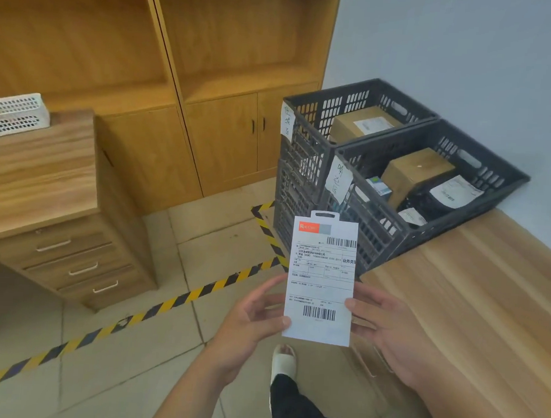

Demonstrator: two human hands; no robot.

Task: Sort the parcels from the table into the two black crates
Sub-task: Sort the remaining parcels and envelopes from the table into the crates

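Above the grey tiled floor (121, 345), held upright between both hands, is the flat white rectangular card parcel (320, 283); it has a slotted hanging tab on top, an orange logo patch and a glossy printed shipping label with two barcodes, the small print too fine to read; the left hand (253, 318) grips its lower left edge, thumb on the front and fingers hidden behind; the right hand (386, 327) grips the right edge the same way, thumb tip on the label; the parcel sits just left of the pale wood-grain worktop (489, 305), whose far side is cut off by the frame.

Beyond it stand two black lattice plastic crates side by side, each with a handwritten paper tag; the farther black crate (346, 103) holds a brown cardboard box (361, 123), partly hidden by the rim; the nearer black crate (381, 216) holds a second brown cardboard box (413, 172), a crinkled black plastic mailer (431, 200) with a white label, and smaller packets hard to make out; yellow-and-black striped tape (169, 302) crosses the floor.
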